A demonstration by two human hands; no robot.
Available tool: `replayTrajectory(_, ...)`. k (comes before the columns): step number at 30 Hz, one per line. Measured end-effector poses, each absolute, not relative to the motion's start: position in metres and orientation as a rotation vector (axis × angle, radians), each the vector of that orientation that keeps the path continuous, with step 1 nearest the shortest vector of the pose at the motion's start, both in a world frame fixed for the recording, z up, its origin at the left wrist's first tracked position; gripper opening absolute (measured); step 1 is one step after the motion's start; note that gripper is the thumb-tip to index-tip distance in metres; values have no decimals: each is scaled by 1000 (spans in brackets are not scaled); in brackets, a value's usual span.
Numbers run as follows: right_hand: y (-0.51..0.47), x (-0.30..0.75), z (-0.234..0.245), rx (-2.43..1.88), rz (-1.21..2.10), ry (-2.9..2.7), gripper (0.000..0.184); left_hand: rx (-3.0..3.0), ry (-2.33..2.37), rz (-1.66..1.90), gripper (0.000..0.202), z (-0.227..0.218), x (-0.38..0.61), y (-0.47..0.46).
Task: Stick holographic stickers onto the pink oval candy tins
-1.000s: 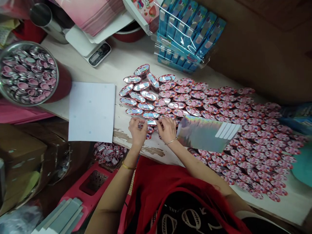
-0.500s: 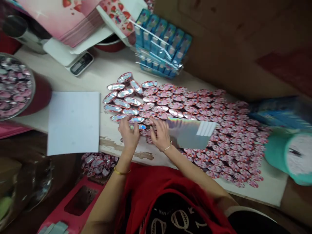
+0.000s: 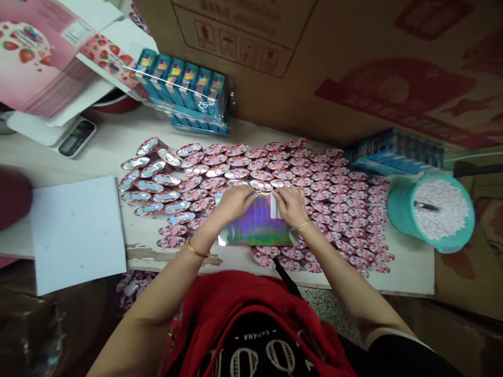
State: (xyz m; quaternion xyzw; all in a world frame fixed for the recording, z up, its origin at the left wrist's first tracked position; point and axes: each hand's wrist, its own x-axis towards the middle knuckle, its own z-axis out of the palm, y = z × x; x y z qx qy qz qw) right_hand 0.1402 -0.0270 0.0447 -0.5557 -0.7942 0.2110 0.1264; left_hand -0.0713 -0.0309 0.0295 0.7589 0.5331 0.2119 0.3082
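Observation:
A shiny silver sheet (image 3: 257,225) with rainbow reflections lies or hangs over several small pink-and-silver packets (image 3: 341,207). At its top edge, my left hand (image 3: 234,203) pinches with thumb and fingers pressed together. A short way right, my right hand (image 3: 291,207) pinches the same edge, beside a white patch on the sheet. The packets stand in tight rows, their pointed oval tops facing up; pink shows inside many of them. Towards the left, other packets (image 3: 147,196) show bright silver tops. The sheet hides the packets beneath it.
A teal tub (image 3: 408,209) of white pellets with a dark utensil stands right. Blue boxes in clear wrap (image 3: 184,99) and a large brown carton (image 3: 283,57) line the back. Left are a white board (image 3: 80,235), a scale (image 3: 76,137) and a red container (image 3: 13,196).
The view has swung to the right. My left hand has left the silver-topped packets and now grips the sheet's edge. My right hand has come onto the sheet, which previously lay beside it.

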Motion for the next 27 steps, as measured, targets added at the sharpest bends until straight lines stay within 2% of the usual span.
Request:
replayTrajectory(3, -25, 131, 43, -1601, 767, -2253, 32, 2136, 1423, 589, 21, 33, -70, -31)
replayTrajectory(12, -11, 134, 36, -1709, 1080, -2081, 31, 2332, 1485, 719, 15, 28, -42, -52)
replayTrajectory(18, -4, 142, 26, -1826, 965, -2059, 30, 2066, 1274, 915, 10, 46, -47, -94)
replayTrajectory(20, -4, 144, 25, -1828, 955, -2069, 30, 1953, 1378, 1001, 16, 49, -49, -89)
replayTrajectory(22, -5, 143, 29, -1809, 950, -2084, 31, 1979, 1507, 956, 32, 47, -49, -72)
replayTrajectory(24, -6, 142, 34, -1783, 944, -2095, 32, 2132, 1575, 775, 45, 42, -46, -52)
replayTrajectory(27, -6, 140, 40, -1750, 959, -2087, 32, 2372, 1577, 502, 53, 34, -40, -33)
